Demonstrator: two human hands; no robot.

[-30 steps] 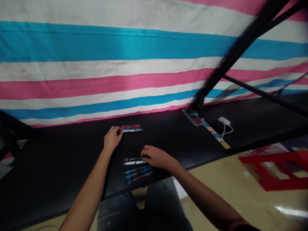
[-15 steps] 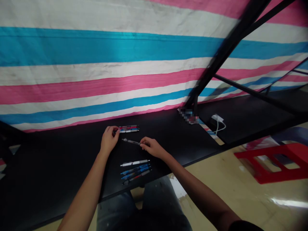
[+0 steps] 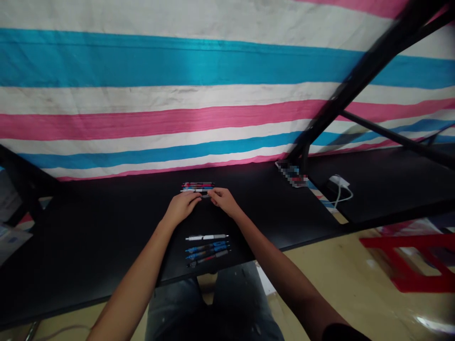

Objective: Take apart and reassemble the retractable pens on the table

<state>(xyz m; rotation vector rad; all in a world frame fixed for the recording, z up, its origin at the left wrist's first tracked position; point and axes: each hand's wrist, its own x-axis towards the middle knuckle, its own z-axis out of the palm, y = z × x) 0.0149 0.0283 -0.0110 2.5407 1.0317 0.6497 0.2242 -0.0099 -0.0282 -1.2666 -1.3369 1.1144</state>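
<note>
A dark grey pen (image 3: pixel 205 196), mostly covered by fingers, lies between my two hands at the near side of a row of pens. My left hand (image 3: pixel 182 207) is closed on its left end, and my right hand (image 3: pixel 223 201) pinches its right end. Just beyond, the row of several pens (image 3: pixel 197 184) has red, blue and white bodies lying side by side. Nearer my body, a white pen (image 3: pixel 206 237) rests apart from two blue pens (image 3: pixel 207 249) and a dark pen with a red mark (image 3: pixel 209 258).
The pens lie on a black table (image 3: pixel 117 222) against a striped cloth (image 3: pixel 159 123). A slanted black metal frame (image 3: pixel 330 104) rises at the right. A blurred-out flat item (image 3: pixel 292 174) and a white charger with cable (image 3: pixel 339 181) lie there. Below stands a red stool (image 3: pixel 408 265).
My right hand has carried the dark grey pen away from me to the row. My left hand has shifted from the row's left end onto this pen. The camera view has turned slightly left.
</note>
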